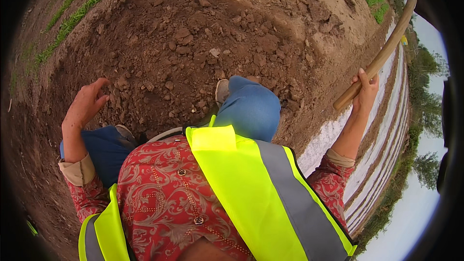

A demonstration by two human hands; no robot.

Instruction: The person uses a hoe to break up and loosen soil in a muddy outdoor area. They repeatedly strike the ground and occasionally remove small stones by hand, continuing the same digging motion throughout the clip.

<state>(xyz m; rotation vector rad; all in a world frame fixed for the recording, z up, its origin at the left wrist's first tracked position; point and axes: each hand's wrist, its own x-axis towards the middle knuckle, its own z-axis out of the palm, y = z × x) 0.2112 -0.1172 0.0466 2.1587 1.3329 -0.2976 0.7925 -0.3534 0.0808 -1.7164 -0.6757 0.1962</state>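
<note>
My right hand (366, 88) grips a long wooden tool handle (388, 45) close to its butt end. The handle rises to the upper right and leaves the picture, so the tool's head is hidden. On the left side, my left hand (87, 101) hangs over the soil with fingers and thumb apart, holding nothing. Loose, cloddy brown soil (188, 43) lies before my bent knees. Blue jeans (250, 107) cover my legs, and one shoe (222, 91) shows at the soil's edge.
Strips of white sheeting (380, 145) run in rows along the right, with bare soil between them. Green plants (78, 16) grow in a line at the upper left, and a leafy patch (377, 6) stands at the upper right. Trees (427, 116) border the field.
</note>
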